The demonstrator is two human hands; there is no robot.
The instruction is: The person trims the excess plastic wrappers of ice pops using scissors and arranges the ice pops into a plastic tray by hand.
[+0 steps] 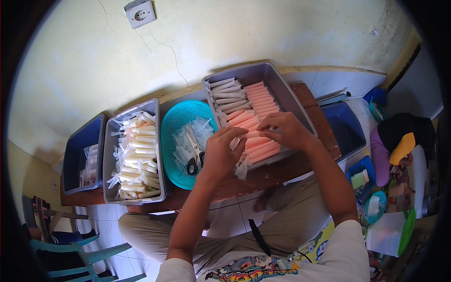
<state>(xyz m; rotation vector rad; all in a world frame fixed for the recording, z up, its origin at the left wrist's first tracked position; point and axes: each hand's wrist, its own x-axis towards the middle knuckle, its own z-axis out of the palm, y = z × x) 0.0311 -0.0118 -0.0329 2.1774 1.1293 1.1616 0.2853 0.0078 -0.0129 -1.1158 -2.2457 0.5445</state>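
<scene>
Both left hand (221, 150) and right hand (290, 131) over pink tubes (260, 99), gray tray (292, 96), 1 o'clock; fingers curled, pinched item unclear. Scissors (195, 148) in teal basket (173, 115), 9 o'clock.

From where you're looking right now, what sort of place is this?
Probably a home used for small-scale food packing: trays of filled tubes on a wooden bench, scissors in a basket, a wall socket above.

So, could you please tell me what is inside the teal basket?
Scissors lie on clear plastic in the basket; whatever is beneath the plastic is covered and cannot be seen.
</scene>
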